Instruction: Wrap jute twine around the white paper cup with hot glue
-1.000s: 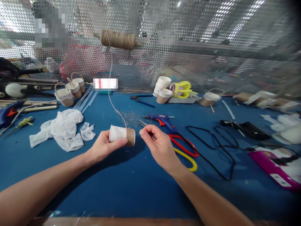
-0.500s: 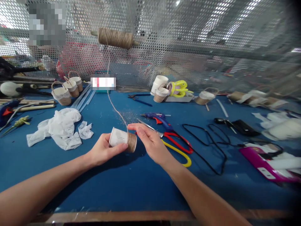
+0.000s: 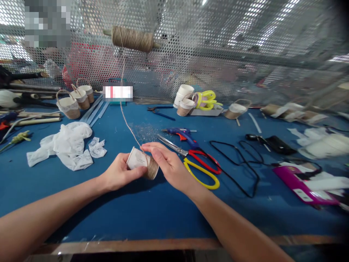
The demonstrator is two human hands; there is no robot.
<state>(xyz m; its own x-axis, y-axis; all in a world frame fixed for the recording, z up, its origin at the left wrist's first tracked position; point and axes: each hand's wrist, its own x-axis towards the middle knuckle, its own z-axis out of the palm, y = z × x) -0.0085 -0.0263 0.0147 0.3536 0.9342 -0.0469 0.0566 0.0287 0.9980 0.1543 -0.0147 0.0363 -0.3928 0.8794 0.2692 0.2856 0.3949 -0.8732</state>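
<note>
My left hand [image 3: 118,175] is closed round a small white paper cup [image 3: 136,160] lying on its side above the blue table [image 3: 152,211]. Brown twine is wound round the cup's bottom end [image 3: 152,170]. My right hand [image 3: 166,165] lies over that wound end, fingers pressed on the twine. A strand of twine [image 3: 125,120] runs from the cup up to a big spool [image 3: 132,38] hung on the perforated metal screen.
Red-and-yellow scissors [image 3: 199,165] and a blue glue gun [image 3: 182,133] lie just right of my right hand. Black cable [image 3: 240,163], a magenta tool [image 3: 302,183], white lace scraps [image 3: 65,145], finished little cup baskets [image 3: 71,105], blue pliers [image 3: 160,112]. A person sits behind the screen.
My right hand moved left from beside the cup onto its twine-wound end. The cup tilted a little and the whole view shifted slightly.
</note>
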